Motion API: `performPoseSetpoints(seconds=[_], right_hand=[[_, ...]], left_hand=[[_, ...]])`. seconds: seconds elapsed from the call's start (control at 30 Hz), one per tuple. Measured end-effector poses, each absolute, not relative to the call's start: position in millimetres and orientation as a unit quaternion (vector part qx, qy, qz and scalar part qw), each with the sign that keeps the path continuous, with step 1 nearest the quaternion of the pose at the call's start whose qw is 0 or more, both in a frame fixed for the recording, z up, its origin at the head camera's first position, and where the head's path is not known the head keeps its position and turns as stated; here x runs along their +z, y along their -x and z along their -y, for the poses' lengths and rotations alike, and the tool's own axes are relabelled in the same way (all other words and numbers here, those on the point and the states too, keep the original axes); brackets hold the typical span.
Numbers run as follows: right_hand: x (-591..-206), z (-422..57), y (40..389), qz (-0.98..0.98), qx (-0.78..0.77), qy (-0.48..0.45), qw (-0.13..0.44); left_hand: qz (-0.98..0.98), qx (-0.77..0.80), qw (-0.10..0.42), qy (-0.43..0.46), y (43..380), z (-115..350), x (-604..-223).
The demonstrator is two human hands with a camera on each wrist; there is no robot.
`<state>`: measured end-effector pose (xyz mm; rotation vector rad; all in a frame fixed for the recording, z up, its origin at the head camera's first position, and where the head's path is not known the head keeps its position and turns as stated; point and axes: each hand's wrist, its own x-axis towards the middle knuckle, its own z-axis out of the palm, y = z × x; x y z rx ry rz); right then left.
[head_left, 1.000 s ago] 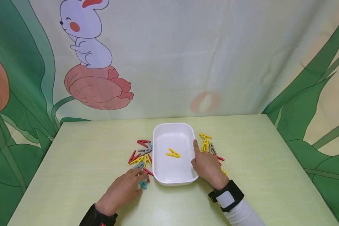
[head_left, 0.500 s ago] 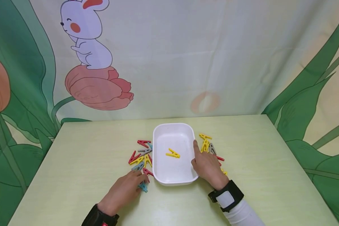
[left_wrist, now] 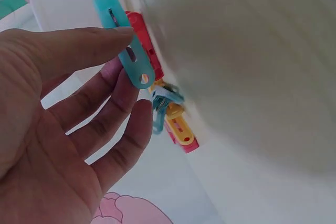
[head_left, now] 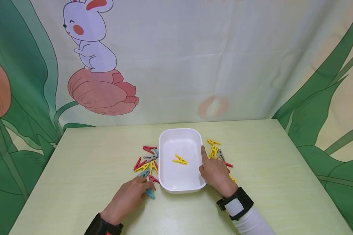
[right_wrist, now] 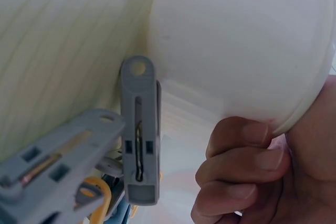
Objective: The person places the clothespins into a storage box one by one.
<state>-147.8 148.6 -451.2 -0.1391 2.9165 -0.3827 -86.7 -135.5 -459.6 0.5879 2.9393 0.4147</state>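
Note:
Between thumb and fingers, my left hand [head_left: 129,198] pinches a light-blue clothespin [left_wrist: 137,66], just left of the white plastic tray's near corner. In the head view that clothespin shows partly past the fingertips. My right hand [head_left: 217,173] grips the right rim of the white tray [head_left: 180,186], index finger along the edge. Its other fingers [right_wrist: 236,166] curl below the rim in the right wrist view. One yellow clothespin [head_left: 180,159] lies inside the tray. Red, yellow, grey and blue clothespins lie in a loose pile left of the tray, among them a red clothespin [head_left: 149,149].
Right of the tray lie more clothespins, partly hidden by the right hand: yellow clothespins [head_left: 213,151], a grey clothespin [head_left: 221,154] and red ones. All rest on a pale table [head_left: 282,182]. A printed cloth [head_left: 170,65] hangs behind the table's far edge.
My left hand has closed its fingers on the light-blue clothespin, which has shifted slightly to the right. The right hand and the tray stay in place.

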Motion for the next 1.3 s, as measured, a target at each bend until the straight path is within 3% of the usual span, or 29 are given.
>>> performPoseSetpoints(seconds=[1.3], right_hand=[[-452,-147,148,-0.987,-0.122,0.044,0.099]], left_hand=[[-0.943,0.144,-0.132,-0.268,115,126,-403]])
